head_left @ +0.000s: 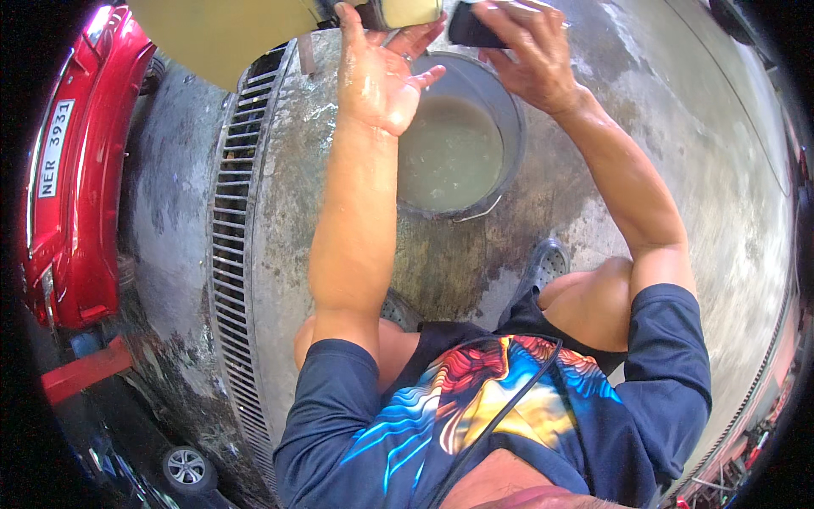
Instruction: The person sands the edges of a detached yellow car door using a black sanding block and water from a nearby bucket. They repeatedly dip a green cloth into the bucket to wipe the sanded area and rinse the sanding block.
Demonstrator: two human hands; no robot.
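Note:
My left hand (379, 81), wet and palm showing, is raised at the top of the view with its fingers spread. Its thumb and fingertips reach a pale yellow, dark-edged part (411, 12); whether they touch it I cannot tell. Left of that extends a large yellow panel (220, 34), cut off by the upper edge. My right hand (536, 58) is closed around a black block-like piece (475, 27), whose exact kind is unclear. Below and between both hands stands a dark round bucket (511, 127) of cloudy grey-green water (449, 157).
A long metal drain grate (231, 195) runs along the wet concrete floor (297, 195) at left. Beyond it is a red car (80, 187), with a red metal beam (87, 370) and a wheel (188, 467) lower down. My shoe (549, 261) is near the bucket.

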